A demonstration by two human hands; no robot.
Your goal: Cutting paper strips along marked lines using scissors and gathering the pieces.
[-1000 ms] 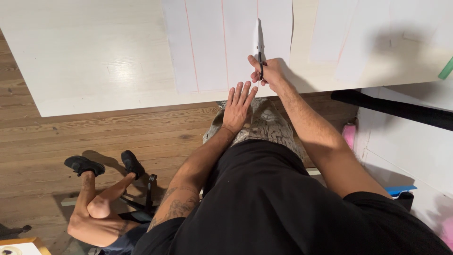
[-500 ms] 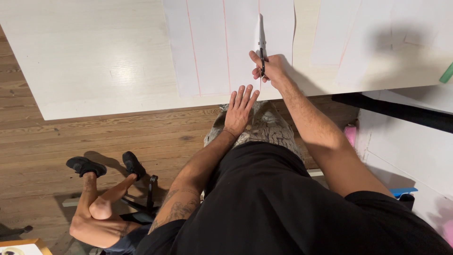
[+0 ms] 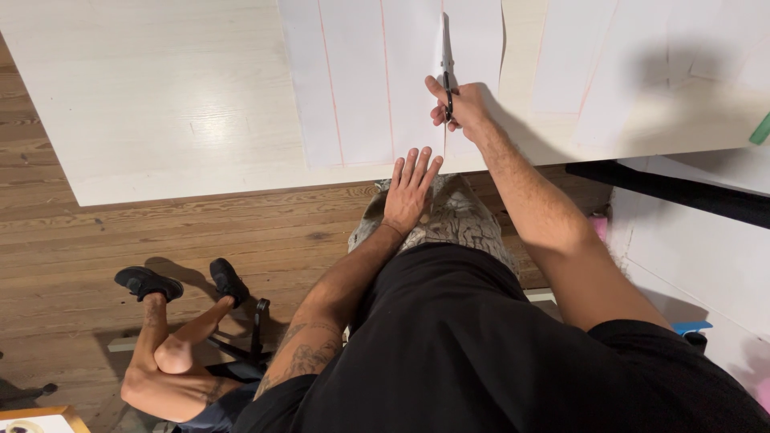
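Observation:
My right hand (image 3: 459,108) grips a pair of black-handled scissors (image 3: 446,56), blades pointing away from me along a red line on a large white paper sheet (image 3: 353,88). The sheet lies on a pale wooden table (image 3: 160,104) and carries several parallel red lines. My left hand (image 3: 409,188) lies flat with its fingers spread at the table's near edge, fingertips touching the paper's lower edge just left of the cut.
More white paper pieces (image 3: 609,72) lie to the right on the table. A green object (image 3: 760,130) sits at the right edge. A seated person's crossed legs (image 3: 172,337) with black shoes are at lower left on the wooden floor (image 3: 96,232).
My right hand and the scissors have moved slightly farther up the sheet along the red line. My left hand stays at the paper's lower edge.

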